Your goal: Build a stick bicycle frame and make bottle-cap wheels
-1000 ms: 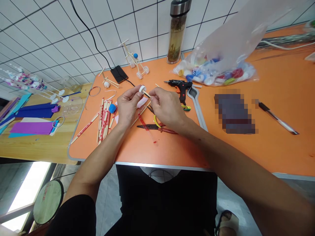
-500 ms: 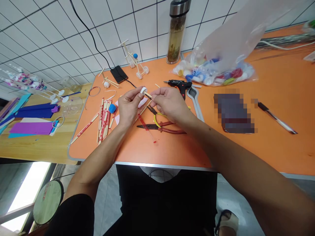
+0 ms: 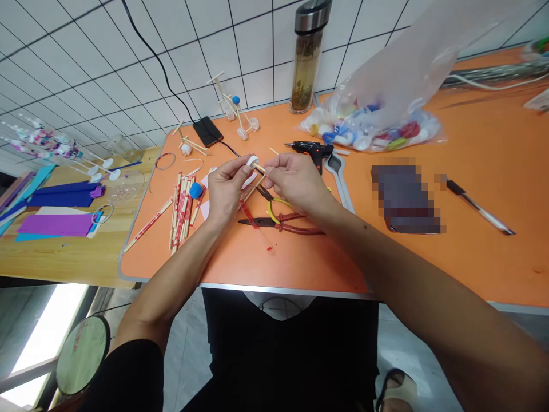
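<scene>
Between thumb and fingers, my left hand (image 3: 226, 187) pinches a small white bottle cap (image 3: 252, 161). My right hand (image 3: 295, 182) grips a pale wooden stick (image 3: 259, 168), whose end meets the cap. Under my hands lie red-handled pliers (image 3: 278, 224) and a yellow-handled pair (image 3: 274, 201), partly covered by my right hand. A clear red-ended tube (image 3: 259, 229) crosses the pliers. Left of my left hand are several red-patterned chopsticks (image 3: 183, 212) and a blue pompom (image 3: 196, 190). Just beyond my right hand rests a black glue gun (image 3: 315, 150).
At the back stand a small stick model on wheels (image 3: 235, 109), a tea bottle (image 3: 306, 63) and a plastic bag of caps (image 3: 377, 126). A blurred dark phone-like object (image 3: 407, 197) and a pen (image 3: 480, 207) lie right. Coloured paper (image 3: 55, 224) covers part of the left table.
Both hands stay almost in place, still holding the cap and stick together. The cap has shifted very slightly to the right and down.
</scene>
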{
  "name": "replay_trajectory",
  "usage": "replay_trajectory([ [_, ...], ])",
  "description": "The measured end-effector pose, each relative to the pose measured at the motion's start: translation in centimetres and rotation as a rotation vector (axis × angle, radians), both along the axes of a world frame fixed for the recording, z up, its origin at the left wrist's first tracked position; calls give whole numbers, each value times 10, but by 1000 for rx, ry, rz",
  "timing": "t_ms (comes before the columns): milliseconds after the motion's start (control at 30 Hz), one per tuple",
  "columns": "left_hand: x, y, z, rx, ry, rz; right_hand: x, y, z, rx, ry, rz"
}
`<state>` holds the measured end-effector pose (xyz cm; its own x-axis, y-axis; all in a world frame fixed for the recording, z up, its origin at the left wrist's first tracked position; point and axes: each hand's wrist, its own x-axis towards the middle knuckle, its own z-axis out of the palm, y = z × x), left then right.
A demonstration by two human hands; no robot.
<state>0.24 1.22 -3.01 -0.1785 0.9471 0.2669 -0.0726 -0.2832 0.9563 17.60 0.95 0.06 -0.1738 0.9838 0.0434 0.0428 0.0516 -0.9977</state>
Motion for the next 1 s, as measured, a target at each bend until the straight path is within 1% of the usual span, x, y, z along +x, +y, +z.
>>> replay_trajectory([
  [33, 0, 0, 0, 7, 2, 2, -1, 0, 0, -25, 30, 7],
  [100, 0, 1, -2, 16, 2, 8, -1, 1, -2, 15, 2, 20],
  [167, -1, 2, -3, 8, 3, 0, 1, 2, -6, 137, -123, 11],
  [267, -3, 3, -3, -27, -23, -53, 9, 5, -12, 335, -344, -13],
  [367, -9, 6, 4, -126, -95, -136, 20, 10, -13, 414, -443, -26],
  [500, -19, 8, 15, -278, -155, -259, 30, 16, -11, 478, -428, -16],
  [600, -20, 6, 20, -361, -178, -371, 31, 19, -12, 511, -381, 12],
  [700, -18, 2, 23, -415, -214, -471, 30, 20, -15, 529, -300, 58],
  [800, -17, 0, 24, -430, -257, -550, 28, 20, -16, 518, -249, 96],
  [867, -17, 0, 23, -429, -274, -570, 28, 20, -14, 503, -257, 101],
  [1000, -17, 3, 18, -418, -301, -552, 29, 18, -10, 531, -321, 80],
])
